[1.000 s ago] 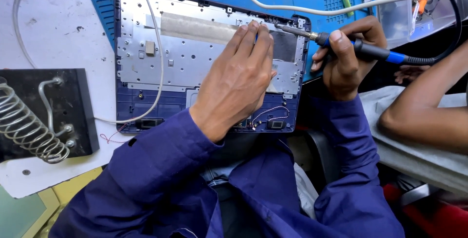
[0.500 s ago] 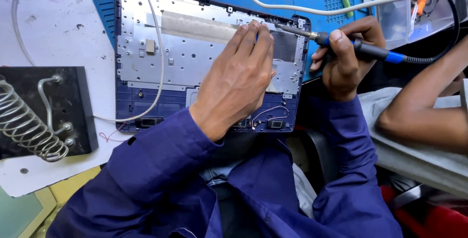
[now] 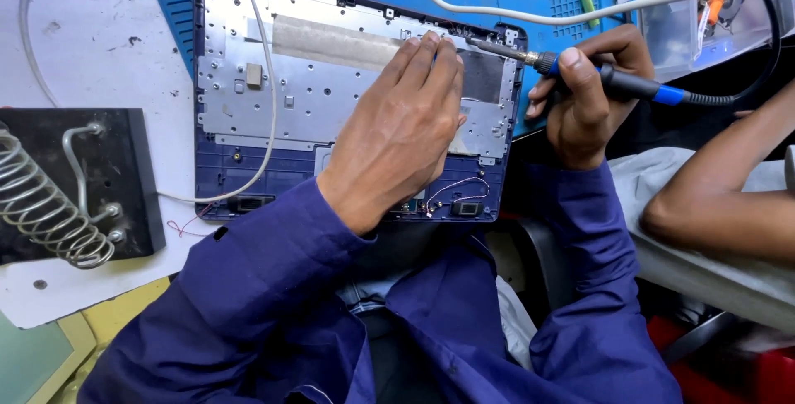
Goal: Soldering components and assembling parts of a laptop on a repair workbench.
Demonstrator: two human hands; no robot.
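An opened blue laptop base (image 3: 224, 180) with a silver metal plate (image 3: 315, 98) lies on a blue work mat. My left hand (image 3: 406, 127) rests flat on the plate's right part, fingers together and pointing up, holding nothing. My right hand (image 3: 592, 98) grips a soldering iron (image 3: 629, 85) with a black and blue handle. Its metal tip (image 3: 497, 48) reaches left to the plate's upper right corner, just beside my left fingertips. A strip of grey tape (image 3: 331, 40) crosses the top of the plate.
A black soldering stand with a coiled spring holder (image 3: 50, 205) sits at the left. A white cable (image 3: 265, 114) loops over the laptop; another white cable (image 3: 580, 13) crosses the mat. A co-worker's bare arm (image 3: 729, 197) lies at right. A clear plastic box (image 3: 704, 7) stands top right.
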